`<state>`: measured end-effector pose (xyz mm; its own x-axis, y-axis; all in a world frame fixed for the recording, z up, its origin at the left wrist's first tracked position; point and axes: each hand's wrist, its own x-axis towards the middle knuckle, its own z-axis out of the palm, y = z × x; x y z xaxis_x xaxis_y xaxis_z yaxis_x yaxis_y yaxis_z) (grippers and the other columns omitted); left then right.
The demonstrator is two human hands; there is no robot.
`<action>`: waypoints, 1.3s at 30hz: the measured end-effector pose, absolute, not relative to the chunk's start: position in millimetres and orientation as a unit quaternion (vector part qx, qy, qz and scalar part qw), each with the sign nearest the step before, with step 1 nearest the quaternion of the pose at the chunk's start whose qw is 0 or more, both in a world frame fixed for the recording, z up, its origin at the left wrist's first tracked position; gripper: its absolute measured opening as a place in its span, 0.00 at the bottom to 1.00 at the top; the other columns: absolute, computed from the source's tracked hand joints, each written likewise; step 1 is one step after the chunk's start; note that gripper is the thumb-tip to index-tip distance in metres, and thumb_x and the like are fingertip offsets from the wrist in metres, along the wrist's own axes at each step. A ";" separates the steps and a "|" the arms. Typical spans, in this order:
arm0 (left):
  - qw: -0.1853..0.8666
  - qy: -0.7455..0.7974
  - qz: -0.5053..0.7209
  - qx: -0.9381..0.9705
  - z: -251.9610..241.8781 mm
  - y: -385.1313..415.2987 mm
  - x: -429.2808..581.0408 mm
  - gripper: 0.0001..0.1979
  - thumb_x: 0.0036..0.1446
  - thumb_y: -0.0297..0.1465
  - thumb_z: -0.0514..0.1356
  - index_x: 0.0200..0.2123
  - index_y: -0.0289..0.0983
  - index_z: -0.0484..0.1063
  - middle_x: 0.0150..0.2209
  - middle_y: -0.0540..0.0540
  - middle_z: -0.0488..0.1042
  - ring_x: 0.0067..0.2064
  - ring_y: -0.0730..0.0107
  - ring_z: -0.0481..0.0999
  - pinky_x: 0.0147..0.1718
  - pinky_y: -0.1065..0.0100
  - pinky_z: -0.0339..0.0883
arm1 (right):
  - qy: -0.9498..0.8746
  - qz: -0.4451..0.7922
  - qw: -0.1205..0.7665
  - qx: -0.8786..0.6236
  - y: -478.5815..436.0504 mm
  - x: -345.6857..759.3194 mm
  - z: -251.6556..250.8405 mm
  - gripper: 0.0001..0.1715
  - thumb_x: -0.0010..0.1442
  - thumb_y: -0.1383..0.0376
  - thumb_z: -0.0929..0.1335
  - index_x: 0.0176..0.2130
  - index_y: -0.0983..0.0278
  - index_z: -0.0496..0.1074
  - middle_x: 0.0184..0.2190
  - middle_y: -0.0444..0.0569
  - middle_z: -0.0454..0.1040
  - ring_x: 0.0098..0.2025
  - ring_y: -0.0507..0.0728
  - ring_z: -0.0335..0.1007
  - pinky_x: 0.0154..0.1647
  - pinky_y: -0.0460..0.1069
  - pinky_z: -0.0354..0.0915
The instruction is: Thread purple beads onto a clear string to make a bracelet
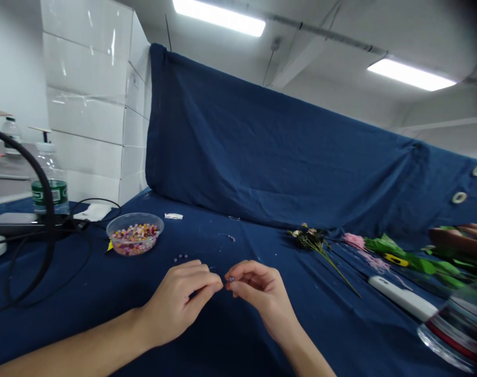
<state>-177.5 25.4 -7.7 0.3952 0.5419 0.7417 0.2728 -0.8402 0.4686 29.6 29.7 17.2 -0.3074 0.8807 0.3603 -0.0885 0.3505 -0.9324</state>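
Bead: a small purple bead (231,279) is sitting pinched in the right hand, just beside the left hand's fingertips.
Right hand (259,293): closing, with thumb and forefinger gripping the bead.
Left hand (179,299): curling closed, its fingertips pinching together; whatever they are holding is too thin to make out.
Loose beads (180,257): lying on the blue cloth (332,324), just far of the left hand.
Bowl (135,234): sitting far and left of the hands, filled with mixed beads.
Bottle (50,180): standing left of the bowl.
Flower sprig (309,242): lying far and right of the right hand.
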 end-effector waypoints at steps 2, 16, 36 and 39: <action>0.134 0.245 0.489 0.826 -8.1 25.8 -177.6 0.13 0.72 0.29 0.53 0.38 0.38 0.77 0.28 0.50 0.73 0.31 0.69 0.69 0.35 0.65 0.61 | -0.651 0.481 0.503 -0.303 30.2 29.7 16.3 0.05 0.53 0.66 0.79 0.34 0.60 0.83 0.31 0.47 0.80 0.30 0.52 0.73 0.31 0.45 0.68; 0.118 0.225 0.497 0.830 -10.6 28.2 -177.6 0.11 0.71 0.27 0.54 0.39 0.37 0.76 0.29 0.50 0.73 0.31 0.70 0.69 0.33 0.66 0.61 | -0.650 0.478 0.510 -0.297 32.3 30.2 15.0 0.06 0.52 0.66 0.79 0.33 0.60 0.83 0.31 0.46 0.80 0.30 0.50 0.72 0.30 0.43 0.68; 0.111 0.215 0.500 0.831 -12.9 28.7 -179.5 0.09 0.71 0.26 0.55 0.42 0.38 0.76 0.31 0.50 0.76 0.32 0.70 0.70 0.35 0.67 0.62 | -0.639 0.481 0.521 -0.299 29.2 30.7 17.5 0.07 0.50 0.68 0.79 0.32 0.59 0.83 0.31 0.46 0.82 0.30 0.50 0.76 0.30 0.41 0.70; 0.110 0.214 0.500 0.832 -12.0 28.4 -179.4 0.10 0.71 0.25 0.55 0.42 0.38 0.76 0.31 0.50 0.75 0.32 0.71 0.70 0.35 0.67 0.62 | -0.638 0.481 0.522 -0.300 29.1 30.8 18.1 0.07 0.50 0.68 0.80 0.32 0.59 0.83 0.31 0.46 0.82 0.30 0.50 0.76 0.30 0.41 0.70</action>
<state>-179.4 28.4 -12.0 0.4087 0.4662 0.7846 0.2461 -0.8841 0.3972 30.8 29.1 18.1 -0.2754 0.8841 0.3775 -0.1202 0.3580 -0.9260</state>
